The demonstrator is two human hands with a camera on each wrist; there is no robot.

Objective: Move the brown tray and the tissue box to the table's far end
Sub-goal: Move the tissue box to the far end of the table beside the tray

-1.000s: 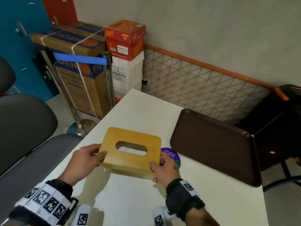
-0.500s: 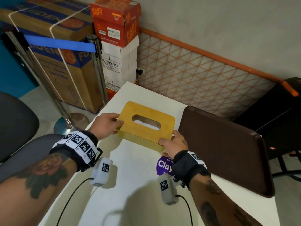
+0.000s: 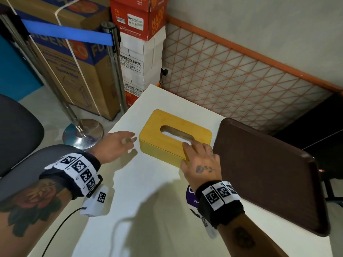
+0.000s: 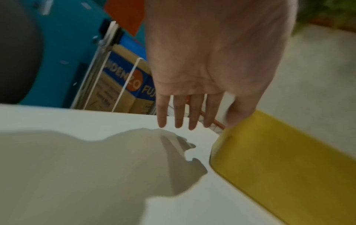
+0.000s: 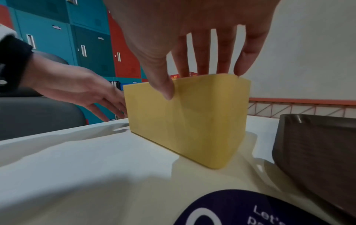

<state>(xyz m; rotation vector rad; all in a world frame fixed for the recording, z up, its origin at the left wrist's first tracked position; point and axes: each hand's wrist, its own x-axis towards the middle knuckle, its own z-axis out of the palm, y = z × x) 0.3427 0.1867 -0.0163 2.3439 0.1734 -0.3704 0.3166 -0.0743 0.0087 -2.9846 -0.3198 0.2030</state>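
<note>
The tissue box (image 3: 174, 138) stands flat at the bench's (image 3: 148, 210) far end beside the brown tray (image 3: 265, 173), so it seems set down: the left hand (image 3: 115, 145) hangs just beside it with a wide, empty grip, and the right hand (image 3: 201, 162) rests relaxed fingers on its top.

Yellow tissue box (image 3: 167, 140) on a white surface (image 3: 148, 210); dark brown tray (image 3: 269, 173); purple sticker (image 5: 240, 208) with white lettering; black-and-white checkered wristbands (image 3: 81, 171); orange lattice wall panel (image 3: 232, 75).

A plain grey wall (image 3: 259, 21) carries an orange-railed lattice panel (image 3: 232, 78) along its base. Stacked photocopy-paper boxes (image 3: 138, 58) and a strapped cardboard carton (image 3: 74, 67) stand beside a chrome stanchion (image 3: 113, 67) with blue belt (image 3: 65, 33). Teal and red lockers (image 5: 77, 38) stand behind. A grey chair (image 3: 18, 127) sits left of the white counter (image 3: 148, 201).
</note>
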